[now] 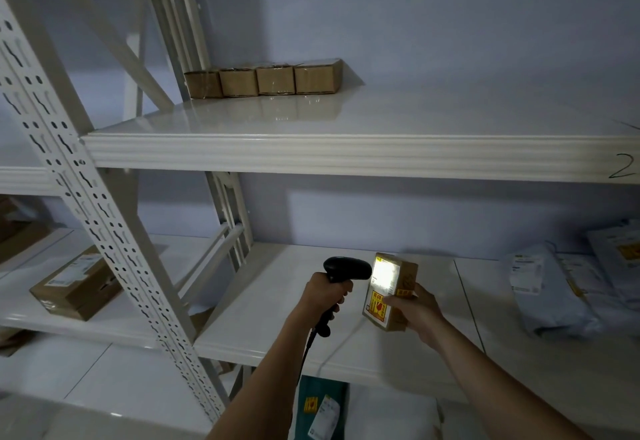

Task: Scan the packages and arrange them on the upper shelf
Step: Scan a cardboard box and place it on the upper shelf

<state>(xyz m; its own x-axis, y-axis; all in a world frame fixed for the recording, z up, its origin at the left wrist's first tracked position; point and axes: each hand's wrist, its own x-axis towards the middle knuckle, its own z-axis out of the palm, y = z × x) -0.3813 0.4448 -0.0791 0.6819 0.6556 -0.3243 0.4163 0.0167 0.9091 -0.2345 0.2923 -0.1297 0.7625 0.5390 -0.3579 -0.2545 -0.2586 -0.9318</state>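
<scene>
While light glares on its label: the small brown cardboard package (390, 292) is held upright above the white lower shelf (277, 308).
Upper shelf: the white upper shelf (346, 152) holds four brown cardboard boxes (263, 82), side by side in one row.
Left hand: the left hand (325, 296) grips the black handheld scanner (343, 277), fingers curled round its handle.
Right hand: the right hand (417, 315) holds the package, fingers wrapped on its sides.
Lower shelf, right: grey plastic mailer bags (554, 290), count unclear.

Four small brown boxes (265, 80) are sitting in a row at the upper centre. One scanner (346, 268) and one labelled box (389, 292) are showing at lower centre, one carton (74, 284) at left, several grey mailer bags (554, 294) at right.
</scene>
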